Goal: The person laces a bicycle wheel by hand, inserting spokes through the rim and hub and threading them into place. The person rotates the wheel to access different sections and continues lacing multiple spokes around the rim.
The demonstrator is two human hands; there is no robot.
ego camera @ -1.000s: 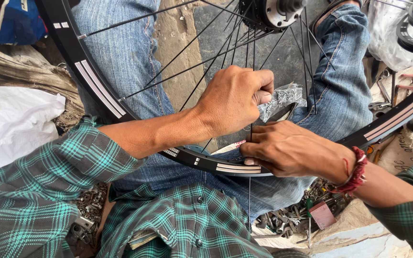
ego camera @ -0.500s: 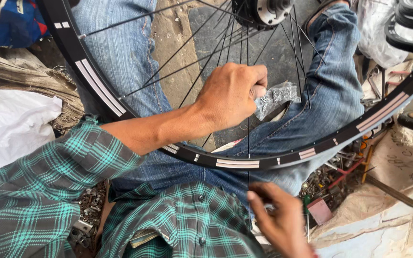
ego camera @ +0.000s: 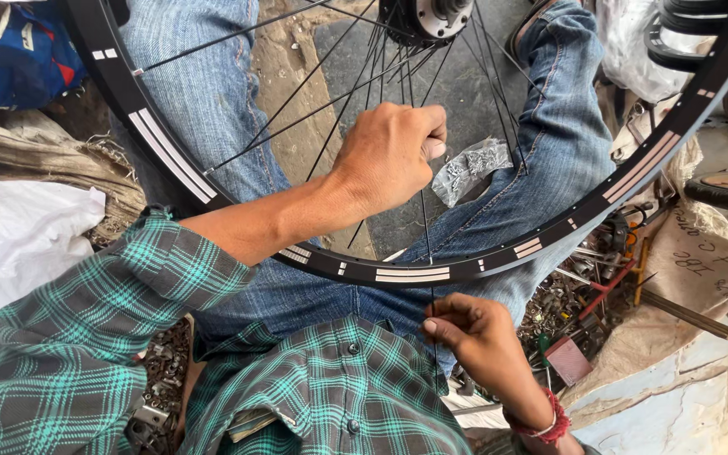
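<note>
A: Where's our spoke (ego camera: 428, 253)?
B: Running straight from hub (ego camera: 425, 17) through rim (ego camera: 414, 274); our right hand (ego camera: 482, 337) pinches its near end, left hand (ego camera: 389, 156) fisted around spokes above.

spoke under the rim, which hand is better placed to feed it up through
Right, probably. The right hand already pinches the spoke below the rim; the left hand is up among the spokes, gripping one.

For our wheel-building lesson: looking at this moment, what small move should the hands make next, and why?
Probably feed the spoke further up through the rim. The right hand pinches its lower end below the rim, while the left hand grips among the spokes above, seemingly guiding it toward the hub.
</note>
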